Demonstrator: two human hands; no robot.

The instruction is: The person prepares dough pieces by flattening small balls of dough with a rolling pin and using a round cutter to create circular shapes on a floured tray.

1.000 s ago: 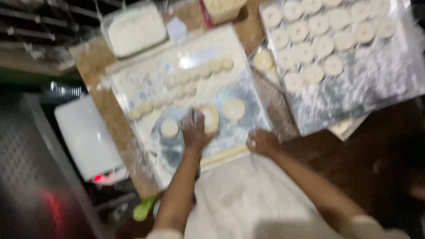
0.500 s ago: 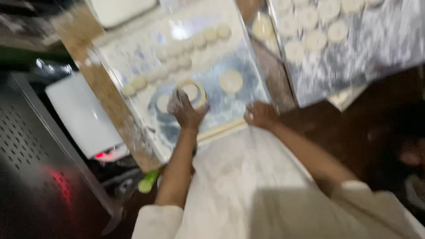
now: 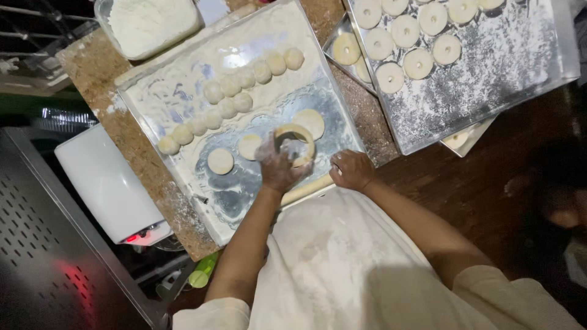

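My left hand (image 3: 278,166), dusted with flour, grips a ring of dough (image 3: 296,142) over the floured metal tray (image 3: 183,177), with fingers in the ring's hole. Flat dough discs (image 3: 220,161) lie beside it, and another disc (image 3: 312,122) lies just beyond the ring. Several dough balls (image 3: 229,98) run in two rows across the tray. My right hand (image 3: 351,170) rests curled at the tray's near edge and holds nothing. A pale rolling stick (image 3: 306,190) lies along that edge between my hands.
A second floured tray (image 3: 489,91) at the right holds several dough rings (image 3: 419,62), stacked over another tray. A tub of flour (image 3: 150,24) stands at the back left. A white scale (image 3: 107,183) sits left of the worktop. A person's head (image 3: 562,201) is at right.
My left hand pressed on a flat dough disc before; now it holds that dough as a ring with a hole. My right hand stayed at the tray's edge. The view shifted.
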